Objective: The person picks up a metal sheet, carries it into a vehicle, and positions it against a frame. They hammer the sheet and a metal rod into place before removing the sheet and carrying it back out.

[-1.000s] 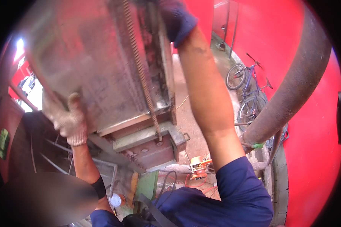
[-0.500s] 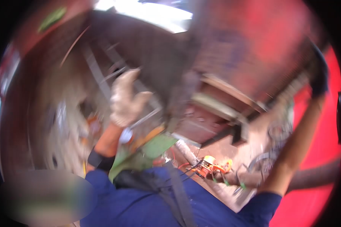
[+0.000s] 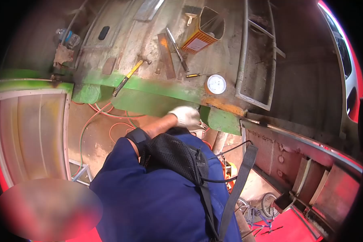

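My left hand (image 3: 185, 116), in a whitish glove, is at the front of my body, beside the green metal edge (image 3: 145, 102). Its fingers are blurred, and I cannot make out whether they hold anything. A black band (image 3: 139, 137) is round my left wrist. My right hand is not visible. Past the edge, a round can with a white lid (image 3: 216, 84) stands near a thin screwdriver (image 3: 201, 75). A hammer with a yellow and black handle (image 3: 128, 78) lies further left. A dark-handled tool (image 3: 177, 49) lies beside a rusty metal strip (image 3: 166, 56).
An open square tin (image 3: 197, 41) and a brush (image 3: 191, 16) are on the metal floor. A plastic bottle (image 3: 70, 39) is at the upper left. A metal frame (image 3: 242, 60) lies right of the can. Hoses (image 3: 86, 125) and a bicycle (image 3: 256, 211) are below.
The view has turned to the metal floor and its tools. My left hand has come down from a raised position to near my body. My right arm has left the view.
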The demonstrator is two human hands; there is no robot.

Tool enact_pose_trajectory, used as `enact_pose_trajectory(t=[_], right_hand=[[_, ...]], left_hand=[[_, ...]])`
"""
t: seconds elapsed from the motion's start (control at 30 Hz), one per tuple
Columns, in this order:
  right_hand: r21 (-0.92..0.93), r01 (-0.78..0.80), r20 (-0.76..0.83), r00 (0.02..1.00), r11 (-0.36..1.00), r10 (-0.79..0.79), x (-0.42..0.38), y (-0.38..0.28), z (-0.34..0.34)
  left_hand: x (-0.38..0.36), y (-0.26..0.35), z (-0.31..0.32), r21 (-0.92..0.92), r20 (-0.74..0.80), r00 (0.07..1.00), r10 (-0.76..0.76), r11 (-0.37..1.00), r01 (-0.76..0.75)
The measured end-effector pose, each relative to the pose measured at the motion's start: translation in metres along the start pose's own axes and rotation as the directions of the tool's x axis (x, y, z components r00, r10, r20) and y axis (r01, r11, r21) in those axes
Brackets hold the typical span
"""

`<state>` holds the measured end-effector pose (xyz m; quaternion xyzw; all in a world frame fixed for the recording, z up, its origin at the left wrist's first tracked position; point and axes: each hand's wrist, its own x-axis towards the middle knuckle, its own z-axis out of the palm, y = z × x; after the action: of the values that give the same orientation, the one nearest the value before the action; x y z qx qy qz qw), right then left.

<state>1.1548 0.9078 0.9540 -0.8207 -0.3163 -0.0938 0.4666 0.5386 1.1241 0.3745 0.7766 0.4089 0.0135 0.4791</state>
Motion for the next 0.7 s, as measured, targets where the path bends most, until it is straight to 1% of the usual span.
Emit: enact_pose_trajectory(t=[0.03, 0.07, 0.1, 0.13, 0.17, 0.2, 0.23, 0.27, 0.3, 0.33, 0.37, 0.4, 0.43, 0.47, 0.5, 0.53, 0.57, 0.6, 0.63, 0.67, 0.7], right_hand=[[-0.004, -0.013, 0.000, 1.000, 1.000, 0.013, -0.001, 0.002, 0.002], [-0.008, -0.022, 0.007, 1.000, 1.000, 0.022, -0.002, 0.003, 0.002], [-0.016, -0.036, -0.003, 0.999, 0.999, 0.036, -0.005, 0.005, -0.003], [-0.015, -0.045, 0.004, 0.999, 0.999, 0.045, -0.005, 0.008, -0.006], [-0.011, -0.059, 0.001, 0.998, 0.998, 0.059, -0.008, 0.009, -0.007], [-0.016, -0.071, -0.010, 0.997, 0.997, 0.071, -0.010, 0.013, -0.026], [0.001, -0.077, -0.003, 0.997, 0.997, 0.077, -0.009, 0.017, -0.032], [0.020, -0.097, 0.015, 0.995, 0.995, 0.097, -0.004, 0.023, -0.036], [0.046, -0.120, 0.043, 0.992, 0.992, 0.118, 0.002, 0.032, -0.039], [0.096, -0.145, 0.079, 0.987, 0.985, 0.138, 0.007, 0.040, -0.042], [0.152, -0.157, 0.104, 0.984, 0.976, 0.142, 0.013, 0.046, -0.053], [0.224, -0.130, 0.069, 0.991, 0.966, 0.117, -0.011, 0.023, -0.045], [0.312, -0.109, 0.121, 0.990, 0.944, 0.074, 0.022, 0.035, -0.065], [0.418, -0.065, 0.132, 0.991, 0.906, 0.010, 0.029, 0.029, -0.082], [0.555, -0.022, 0.149, 0.986, 0.831, -0.074, 0.034, 0.026, -0.100], [0.707, -0.013, 0.183, 0.969, 0.707, -0.165, 0.016, -0.001, -0.096], [0.589, 0.133, -0.168, 0.985, 0.797, -0.040, 0.000, -0.021, -0.074], [0.569, 0.195, -0.287, 0.958, 0.799, -0.030, -0.018, -0.046, -0.051], [0.579, 0.206, -0.308, 0.951, 0.789, -0.022, -0.026, -0.049, -0.050], [0.565, 0.137, -0.215, 0.976, 0.814, -0.015, -0.030, -0.052, -0.051], [0.538, 0.071, -0.112, 0.994, 0.840, -0.012, -0.031, -0.055, -0.053]], left_hand=[[0.002, -0.025, -0.007, 0.014, -0.119, 0.979, -0.165, 0.986, 0.168], [-0.008, -0.026, -0.046, 0.055, -0.206, 0.898, -0.390, 0.911, 0.408], [-0.010, -0.075, -0.044, 0.062, -0.660, 0.704, -0.260, 0.916, 0.397], [-0.015, -0.122, -0.053, 0.190, -0.746, 0.590, -0.308, 0.752, 0.632], [-0.022, -0.184, -0.057, 0.330, -0.932, 0.350, 0.100, 0.633, 0.700], [-0.047, -0.130, -0.127, -0.075, -0.559, 0.408, -0.722, 0.534, 0.842], [-0.055, -0.174, -0.117, -0.092, -0.775, 0.223, -0.592, 0.454, 0.886], [-0.075, -0.193, -0.121, -0.036, -0.769, 0.263, -0.583, 0.450, 0.892], [-0.090, -0.231, -0.115, -0.042, -0.694, 0.319, -0.646, 0.478, 0.877], [-0.101, -0.215, -0.117, -0.124, -0.710, 0.317, -0.629, 0.555, 0.823], [-0.108, -0.190, -0.119, -0.363, -0.564, 0.370, -0.738, 0.624, 0.692], [-0.086, -0.275, -0.121, -0.616, -0.257, 0.339, -0.905, 0.424, 0.664], [-0.043, -0.413, -0.085, -0.570, -0.338, 0.015, -0.941, 0.217, 0.793], [-0.014, -0.433, -0.078, -0.591, -0.382, -0.311, -0.870, -0.029, 0.806], [-0.070, -0.276, -0.087, -0.281, -0.757, 0.341, -0.557, 0.749, 0.600], [-0.049, -0.318, -0.090, -0.311, -0.668, 0.292, -0.684, 0.613, 0.726], [-0.029, -0.351, -0.090, -0.196, -0.765, 0.299, -0.570, 0.648, 0.736], [-0.031, -0.334, -0.098, -0.133, -0.841, 0.283, -0.461, 0.683, 0.718], [-0.028, -0.279, -0.109, -0.061, -0.918, 0.261, -0.298, 0.757, 0.650], [-0.021, -0.220, -0.117, 0.043, -0.967, 0.231, -0.104, 0.829, 0.557], [-0.009, -0.168, -0.127, 0.151, -0.979, 0.189, 0.075, 0.889, 0.432]])
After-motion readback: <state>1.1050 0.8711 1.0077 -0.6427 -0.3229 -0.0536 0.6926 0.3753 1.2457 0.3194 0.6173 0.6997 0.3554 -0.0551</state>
